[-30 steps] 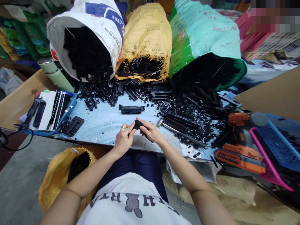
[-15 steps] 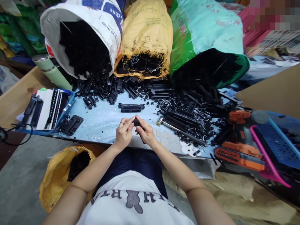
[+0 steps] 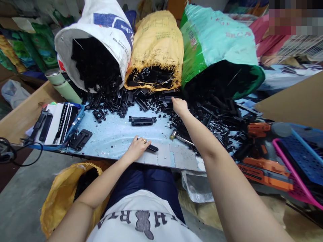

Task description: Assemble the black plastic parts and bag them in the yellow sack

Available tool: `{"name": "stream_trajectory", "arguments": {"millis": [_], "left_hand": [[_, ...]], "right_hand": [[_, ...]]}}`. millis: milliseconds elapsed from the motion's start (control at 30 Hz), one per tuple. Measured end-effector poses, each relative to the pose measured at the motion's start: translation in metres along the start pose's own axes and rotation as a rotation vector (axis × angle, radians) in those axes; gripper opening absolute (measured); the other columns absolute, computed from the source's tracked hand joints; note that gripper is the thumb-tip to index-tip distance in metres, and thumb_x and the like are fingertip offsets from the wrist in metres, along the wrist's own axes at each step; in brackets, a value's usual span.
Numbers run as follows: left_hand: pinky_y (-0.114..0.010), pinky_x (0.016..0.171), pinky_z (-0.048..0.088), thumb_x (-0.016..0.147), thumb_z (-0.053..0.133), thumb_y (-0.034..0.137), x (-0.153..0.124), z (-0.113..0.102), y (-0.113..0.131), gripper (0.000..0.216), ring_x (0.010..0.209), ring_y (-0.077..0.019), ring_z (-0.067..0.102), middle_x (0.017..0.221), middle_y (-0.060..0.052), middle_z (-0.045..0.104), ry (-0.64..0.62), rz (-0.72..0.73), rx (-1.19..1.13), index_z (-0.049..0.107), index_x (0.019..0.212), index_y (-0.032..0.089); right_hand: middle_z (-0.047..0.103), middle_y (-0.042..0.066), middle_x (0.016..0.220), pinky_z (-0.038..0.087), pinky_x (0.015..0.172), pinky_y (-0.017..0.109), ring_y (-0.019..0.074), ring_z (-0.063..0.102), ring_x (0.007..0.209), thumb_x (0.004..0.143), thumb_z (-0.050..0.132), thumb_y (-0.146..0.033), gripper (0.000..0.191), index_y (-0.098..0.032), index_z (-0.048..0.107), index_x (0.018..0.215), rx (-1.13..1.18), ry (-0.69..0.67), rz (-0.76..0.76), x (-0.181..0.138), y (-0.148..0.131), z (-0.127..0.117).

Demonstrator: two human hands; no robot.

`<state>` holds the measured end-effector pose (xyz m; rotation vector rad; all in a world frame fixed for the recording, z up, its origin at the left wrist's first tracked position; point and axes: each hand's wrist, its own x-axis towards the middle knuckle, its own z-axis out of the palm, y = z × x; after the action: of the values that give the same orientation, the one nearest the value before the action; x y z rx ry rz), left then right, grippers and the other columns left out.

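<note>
Head view: 2 hands well apart over blue tabletop (image 3: pixel 113 131), 3 sacks behind.

Holds black strip (image 3: pixel 152 148) down at tabletop's near edge with left hand (image 3: pixel 137 148), fingers half-closed over its left end. Stretches right hand (image 3: pixel 179 106) to heap of black parts (image 3: pixel 202 114) before yellow sack (image 3: pixel 157 37); fingers curled downward, grip on any piece not discernible.

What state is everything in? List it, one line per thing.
left hand: holds the black strip flat on the table
right hand: stretched out, fingers in the pile of black parts
white sack: on its side, mouth open, parts spilling
yellow sack: mouth open
green sack: mouth open
drill: lying down, unheld
</note>
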<state>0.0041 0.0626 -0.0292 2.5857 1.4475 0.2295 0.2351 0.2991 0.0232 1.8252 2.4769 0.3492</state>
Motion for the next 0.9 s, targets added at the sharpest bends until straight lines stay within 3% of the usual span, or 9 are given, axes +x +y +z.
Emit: {"name": "stream_trajectory", "arguments": {"millis": [100,200,300,367,433,500,600,767,900], "left_hand": [[-0.037,0.085,0.042,0.087,0.039,0.007,0.001,-0.003,-0.002,0.040,0.096,-0.0212,0.055,0.099,-0.010,0.062,-0.010,-0.017,0.055,0.050,0.124,0.019],[-0.035,0.077,0.042,0.089,0.040,0.011,-0.009,-0.003,-0.002,0.037,0.094,-0.0230,0.054,0.096,-0.011,0.061,-0.003,-0.075,0.081,0.050,0.123,0.017],[-0.035,0.077,0.042,0.089,0.047,0.020,-0.016,-0.003,-0.005,0.035,0.097,-0.0246,0.054,0.101,-0.011,0.060,-0.035,-0.115,0.026,0.050,0.123,0.016],[-0.035,0.082,0.042,0.089,0.049,0.024,-0.015,-0.001,-0.007,0.037,0.101,-0.0242,0.053,0.108,-0.011,0.059,-0.048,-0.092,-0.057,0.048,0.125,0.016],[-0.035,0.088,0.041,0.089,0.045,0.022,-0.011,-0.001,-0.008,0.037,0.105,-0.0229,0.052,0.113,-0.010,0.058,-0.062,-0.041,-0.127,0.047,0.126,0.016],[-0.035,0.092,0.039,0.089,0.041,0.017,-0.005,-0.001,-0.007,0.038,0.107,-0.0224,0.051,0.115,-0.010,0.058,-0.085,-0.005,-0.157,0.046,0.126,0.015],[-0.038,0.091,0.040,0.088,0.042,0.023,0.002,-0.003,-0.001,0.037,0.108,-0.0244,0.051,0.114,-0.010,0.057,-0.107,0.014,-0.160,0.046,0.124,0.017],[-0.041,0.083,0.042,0.068,0.063,0.063,0.005,-0.001,0.007,0.064,0.098,-0.0293,0.056,0.105,-0.011,0.059,-0.056,-0.023,-0.169,0.049,0.111,0.018],[-0.034,0.076,0.043,0.074,0.061,0.056,-0.001,0.006,0.006,0.050,0.091,-0.0244,0.059,0.101,-0.009,0.060,0.007,0.016,-0.181,0.048,0.106,0.019]], "right_hand": [[0.059,0.018,0.104,0.033,0.082,0.035,0.0241,0.050,0.099,0.083,0.039,-0.009,0.036,-0.006,0.056,0.115,-0.026,-0.025,-0.095,0.006,0.003,-0.005],[0.055,0.019,0.110,0.033,0.076,0.033,0.0274,0.048,0.103,0.083,0.049,-0.020,0.026,-0.006,0.059,0.102,-0.075,0.029,-0.190,-0.020,-0.010,-0.015],[0.061,0.014,0.096,0.031,0.062,0.027,0.0209,0.055,0.080,0.091,0.043,-0.034,0.030,-0.011,0.054,0.107,0.017,-0.046,-0.257,-0.076,-0.028,-0.025],[0.063,0.007,0.084,0.029,0.057,0.025,0.0166,0.055,0.066,0.094,0.036,-0.045,0.037,-0.016,0.052,0.108,0.151,-0.149,-0.402,-0.123,-0.038,-0.025],[0.062,0.006,0.085,0.030,0.059,0.025,0.0160,0.056,0.069,0.094,0.031,-0.051,0.041,-0.017,0.053,0.105,0.243,-0.171,-0.614,-0.167,-0.046,-0.019],[0.061,0.007,0.087,0.031,0.062,0.026,0.0162,0.056,0.072,0.095,0.029,-0.050,0.042,-0.017,0.054,0.099,0.255,-0.163,-0.727,-0.200,-0.052,-0.007],[0.061,0.006,0.086,0.030,0.063,0.028,0.0162,0.056,0.071,0.095,0.030,-0.048,0.040,-0.017,0.055,0.095,0.212,-0.161,-0.657,-0.222,-0.061,0.011],[0.060,0.007,0.087,0.028,0.064,0.029,0.0182,0.055,0.077,0.095,0.030,-0.048,0.039,-0.020,0.056,0.098,0.130,-0.072,-0.508,-0.229,-0.072,0.011],[0.060,0.007,0.086,0.025,0.065,0.032,0.0197,0.053,0.078,0.096,0.027,-0.044,0.037,-0.022,0.057,0.101,0.093,0.001,-0.485,-0.234,-0.077,-0.006]]}}
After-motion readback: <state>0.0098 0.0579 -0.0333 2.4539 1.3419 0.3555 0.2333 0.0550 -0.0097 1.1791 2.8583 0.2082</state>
